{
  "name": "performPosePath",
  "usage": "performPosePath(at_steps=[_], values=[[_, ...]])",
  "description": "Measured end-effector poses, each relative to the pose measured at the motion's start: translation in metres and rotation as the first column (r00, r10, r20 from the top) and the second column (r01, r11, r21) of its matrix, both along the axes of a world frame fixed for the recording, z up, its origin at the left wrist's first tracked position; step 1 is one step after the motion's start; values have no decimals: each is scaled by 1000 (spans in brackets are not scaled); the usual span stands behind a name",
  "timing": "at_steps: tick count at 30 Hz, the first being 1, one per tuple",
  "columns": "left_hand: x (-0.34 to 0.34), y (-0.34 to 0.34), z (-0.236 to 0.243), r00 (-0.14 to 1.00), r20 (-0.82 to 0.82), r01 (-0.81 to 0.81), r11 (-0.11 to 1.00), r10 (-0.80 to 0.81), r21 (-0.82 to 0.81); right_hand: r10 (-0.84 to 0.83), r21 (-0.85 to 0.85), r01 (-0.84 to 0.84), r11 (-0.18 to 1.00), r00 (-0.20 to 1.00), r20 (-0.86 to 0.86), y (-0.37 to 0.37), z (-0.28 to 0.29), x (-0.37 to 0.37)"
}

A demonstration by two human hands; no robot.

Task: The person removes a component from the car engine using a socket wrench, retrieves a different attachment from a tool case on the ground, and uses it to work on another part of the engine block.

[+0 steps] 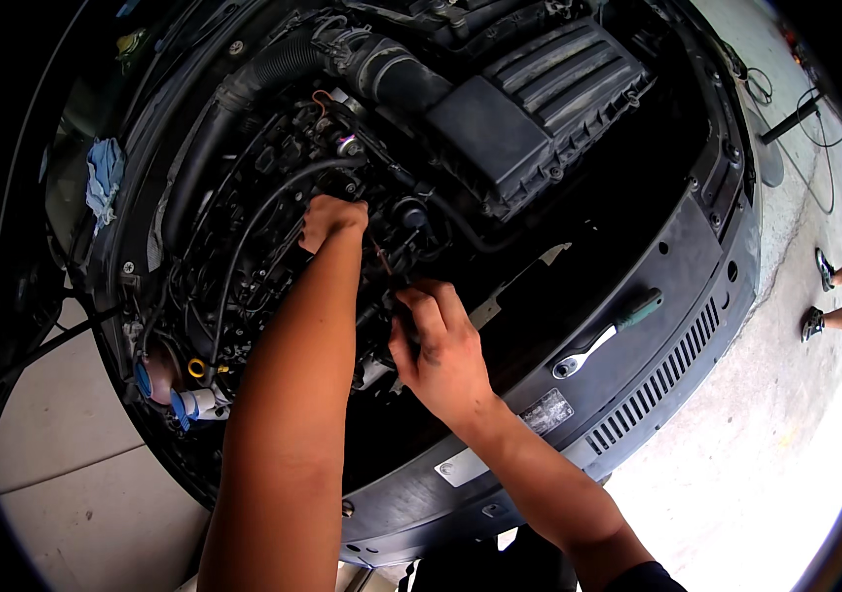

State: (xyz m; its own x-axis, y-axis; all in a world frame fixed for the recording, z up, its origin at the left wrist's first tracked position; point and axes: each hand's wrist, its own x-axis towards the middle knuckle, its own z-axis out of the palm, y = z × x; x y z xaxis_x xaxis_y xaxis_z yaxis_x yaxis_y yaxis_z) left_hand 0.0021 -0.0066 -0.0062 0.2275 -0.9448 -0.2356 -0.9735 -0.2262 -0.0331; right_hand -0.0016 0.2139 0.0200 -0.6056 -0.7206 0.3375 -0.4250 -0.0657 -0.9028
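My left hand [334, 222] reaches into the engine bay [243, 197] with its fingers curled among hoses and parts; what they hold is hidden. Lower right of it, my right hand [438, 350] has bent fingers at a dark part of the engine, and I cannot make out what is in them. A thin reddish rod or line [381, 255] shows between the two hands. A round dark fitting [411, 213] is just right of my left hand, and a black hose [291, 175] arches above it.
A ratchet with a green handle [609, 332] lies on the front panel [697, 247]. The black airbox [529, 128] is at upper right, a blue cloth [104, 179] at left, blue-capped reservoirs [184, 405] at lower left. Another person's legs [840, 316] and cables [815, 138] show at right.
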Motion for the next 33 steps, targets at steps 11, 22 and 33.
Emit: performPosePath(at_steps=[11,22,33], values=[[2,-2,-2,946,-296,-149,988,134,-30,-62,7,62,998,996,67,3,-2,-1],[8,-4,-9,946,-320,-76,996,58,-45,61,-69,-57,996,996,61,2,-2,-3],[6,-3,-4,966,-254,-55,998,54,4,44,-121,-20,992,978,202,-1,2,-6]])
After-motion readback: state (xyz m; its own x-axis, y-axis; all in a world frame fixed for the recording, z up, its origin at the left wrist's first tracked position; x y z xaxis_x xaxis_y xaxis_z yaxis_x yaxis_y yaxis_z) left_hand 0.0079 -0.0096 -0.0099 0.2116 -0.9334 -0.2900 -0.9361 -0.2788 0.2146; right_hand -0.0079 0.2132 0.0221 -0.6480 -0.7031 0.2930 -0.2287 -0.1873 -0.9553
